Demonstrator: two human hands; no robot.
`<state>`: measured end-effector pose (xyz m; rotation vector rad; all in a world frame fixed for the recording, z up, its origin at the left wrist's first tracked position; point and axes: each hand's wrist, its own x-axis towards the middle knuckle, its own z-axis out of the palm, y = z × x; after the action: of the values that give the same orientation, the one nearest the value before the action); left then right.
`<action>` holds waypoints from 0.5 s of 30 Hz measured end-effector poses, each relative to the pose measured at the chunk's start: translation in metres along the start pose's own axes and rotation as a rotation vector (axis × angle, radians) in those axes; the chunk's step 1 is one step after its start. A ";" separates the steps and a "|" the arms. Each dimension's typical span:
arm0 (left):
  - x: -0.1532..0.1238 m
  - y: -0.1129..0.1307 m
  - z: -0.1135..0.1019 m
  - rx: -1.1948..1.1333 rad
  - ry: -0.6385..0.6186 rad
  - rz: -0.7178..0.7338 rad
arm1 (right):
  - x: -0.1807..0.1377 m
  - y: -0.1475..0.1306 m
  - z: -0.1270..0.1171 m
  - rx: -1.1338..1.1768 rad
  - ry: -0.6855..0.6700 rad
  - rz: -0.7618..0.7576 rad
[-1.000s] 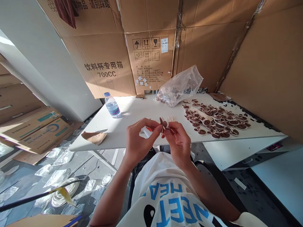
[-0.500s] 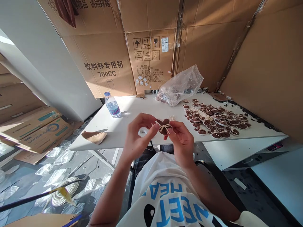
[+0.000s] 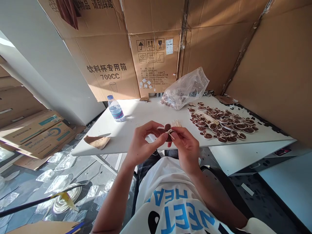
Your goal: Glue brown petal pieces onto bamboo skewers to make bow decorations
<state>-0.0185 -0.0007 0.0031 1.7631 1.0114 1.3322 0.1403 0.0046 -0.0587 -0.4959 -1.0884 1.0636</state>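
Just above the front edge of the white table (image 3: 143,113), a dark brown ornament with rounded lobes (image 3: 167,127) and a cream string bow is held between both hands. My left hand (image 3: 145,143) pinches it from the left, the thumb pressed over its front. From the other side, the thumb and fingers of my right hand (image 3: 186,146) close on the ornament at its bow. Fingers hide parts of it. Right behind lies a small bunch of cream strings (image 3: 176,123). Many similar brown ornaments with bows (image 3: 221,122) are heaped on the table's right side.
A water bottle (image 3: 115,110) stands at the table's left, behind a torn brown scrap (image 3: 97,140). A clear plastic bag (image 3: 186,89) with brown pieces lies at the back. Tall cardboard (image 3: 156,65) walls the rear. Boxes (image 3: 41,133) and a cable coil (image 3: 67,196) are on the floor.
Both hands have shifted slightly downward with the ornament. It has turned between the fingers, and the left thumb now covers more of it. More of the string bunch shows behind.
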 end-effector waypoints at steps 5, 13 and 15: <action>0.000 -0.001 0.003 0.056 0.031 0.034 | -0.001 -0.002 0.002 -0.052 0.005 -0.007; 0.000 -0.005 0.007 0.121 0.105 0.054 | -0.004 -0.006 0.007 -0.081 0.020 -0.039; 0.001 -0.006 0.008 0.129 0.119 0.064 | -0.005 -0.004 0.008 -0.076 0.022 -0.036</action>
<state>-0.0114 0.0017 -0.0034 1.8427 1.1378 1.4547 0.1349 -0.0030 -0.0542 -0.5452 -1.1177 0.9859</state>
